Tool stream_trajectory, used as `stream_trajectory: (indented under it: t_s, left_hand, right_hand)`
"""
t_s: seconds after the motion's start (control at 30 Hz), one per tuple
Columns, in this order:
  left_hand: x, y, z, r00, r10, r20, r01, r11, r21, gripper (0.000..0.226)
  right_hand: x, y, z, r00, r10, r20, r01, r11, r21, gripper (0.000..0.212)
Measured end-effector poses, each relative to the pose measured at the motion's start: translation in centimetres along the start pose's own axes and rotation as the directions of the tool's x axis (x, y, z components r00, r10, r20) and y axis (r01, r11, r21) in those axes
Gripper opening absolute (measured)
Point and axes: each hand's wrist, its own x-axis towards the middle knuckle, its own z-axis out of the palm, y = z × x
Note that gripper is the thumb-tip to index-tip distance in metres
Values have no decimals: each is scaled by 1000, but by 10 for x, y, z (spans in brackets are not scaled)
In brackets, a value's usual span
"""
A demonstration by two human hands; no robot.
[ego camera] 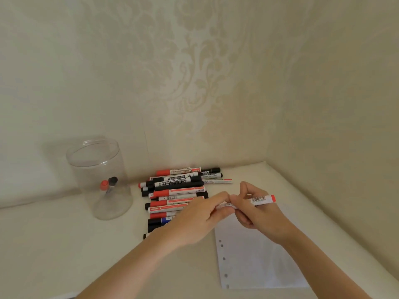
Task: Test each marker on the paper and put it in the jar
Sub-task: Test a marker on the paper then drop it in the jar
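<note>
Centrally, above the paper's far end: a slim white-barrelled marker (258, 200), smooth plastic, barcode label on the side, red end pointing right and away. Gripped by both hands at once. Right hand (257, 214) curled round the barrel's middle, fingers wrapped beneath, index finger arched over the top. Left hand (194, 219) pinching the marker's near end between thumb and bent fingertips; whether a cap sits there, impossible to tell, hidden by the fingers. Hands touching at the fingertips.

Below them, flat on the surface: a sheet of white paper (257, 257), rectangular, matte, a row of small round punched holes down its left edge, no clear ink marks visible through the blur.

Left of the hands, just beside the paper: a pile of markers (177, 190), cylindrical, lying roughly parallel in a stacked row, white and black barrels with red, black and one blue cap, printed labels, one reading WHITEBOARD MARKER. Near end of the pile partly covered by the left wrist.

Further left, well apart from the paper: a tall clear jar (101, 180), thin transparent plastic, straight-walled, round open mouth, upright. Inside, two markers leaning, one red-tipped (104, 185), one black-tipped (112, 180).

Underneath everything, a smooth cream tabletop (54, 244); behind, pale wallpaper (194, 72) with a faint glossy damask pattern.
</note>
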Motion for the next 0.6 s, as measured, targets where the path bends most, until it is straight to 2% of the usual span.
stream_trajectory:
  t_s: [0.1,0.17,0.23,0.3,0.37,0.43,0.5,0.6]
  left_hand:
    - [-1,-8,-1,997,-83,0,83,996,-16,35]
    - [-2,-18,-3,982,-158,-103,160,987,6,45]
    - [-1,-25,-2,953,-207,-224,221,974,41,31]
    - [0,-24,7,953,-154,-261,204,963,176,17]
    - [1,-20,26,977,-61,-205,119,951,287,23]
    - [5,-17,47,990,42,-132,9,930,367,33]
    - [9,-19,61,991,97,-93,-50,909,414,37]
    - [11,-27,70,983,151,-107,-88,891,446,31]
  right_hand:
    - [9,4,-4,995,31,-97,-30,999,19,36]
    - [13,7,-15,969,68,-236,-41,992,119,36]
    - [17,8,-30,931,124,-344,-55,978,203,28]
    - [23,11,-36,904,171,-391,-129,983,131,22]
    - [30,19,-34,892,201,-405,-218,976,3,18]
    - [36,26,-31,889,232,-394,-265,964,-31,18]
    - [39,32,-31,895,237,-379,-278,959,-57,19]
    - [39,43,-33,884,174,-435,-257,956,-140,18]
